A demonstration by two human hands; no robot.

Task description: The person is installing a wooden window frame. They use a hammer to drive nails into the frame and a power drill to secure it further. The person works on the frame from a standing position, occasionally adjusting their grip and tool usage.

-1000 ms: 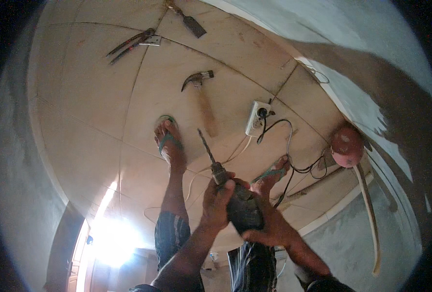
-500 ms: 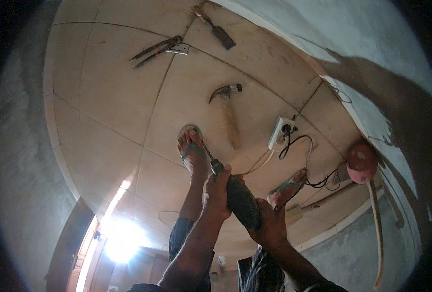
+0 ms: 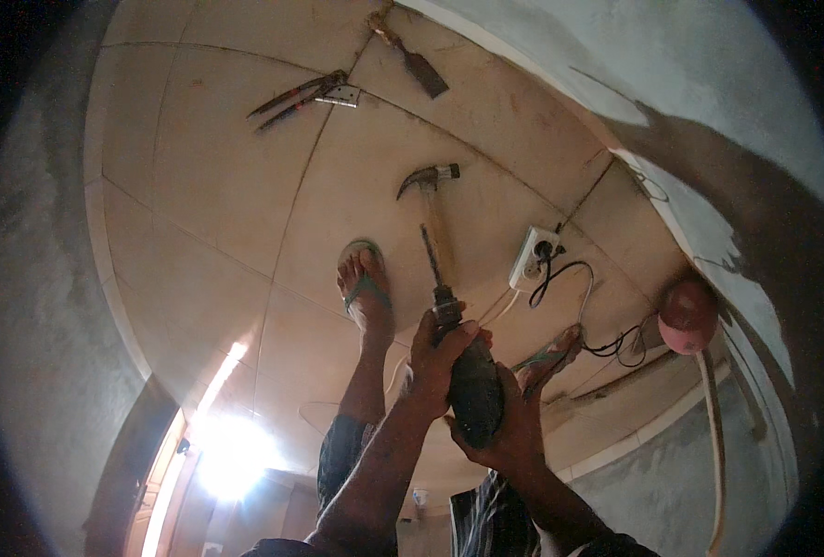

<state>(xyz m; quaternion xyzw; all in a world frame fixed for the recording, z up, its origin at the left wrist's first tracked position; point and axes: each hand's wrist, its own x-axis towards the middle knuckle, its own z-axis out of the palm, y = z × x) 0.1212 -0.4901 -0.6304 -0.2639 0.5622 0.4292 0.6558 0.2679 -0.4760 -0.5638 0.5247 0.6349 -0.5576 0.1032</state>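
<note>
Both hands hold a dark power drill [image 3: 476, 395] in front of my legs, its long bit [image 3: 431, 255] pointing up the picture, away from me. My left hand [image 3: 435, 357] wraps round the drill's front part, just behind the chuck [image 3: 446, 304]. At the rear, my right hand [image 3: 514, 432] grips the body; some of its fingers are hidden. In the picture, the bit overlaps the wooden handle of a claw hammer [image 3: 440, 218] lying on the tiled floor. Beside that stands my sandalled left foot [image 3: 366, 288].
A white socket strip [image 3: 534, 260] with a black plug and loose cords lies right of the hammer. Farther off are pincers [image 3: 301, 97], a metal hinge [image 3: 340, 95] and a wood-handled chisel [image 3: 412, 58]. A red rounded object [image 3: 688, 317] with a long stick [image 3: 714, 446] rests near the right wall.
The drill has swung to the right and turned more upright in the picture, its bit moving from beside my left foot to over the hammer handle. Both hands keep their hold.
</note>
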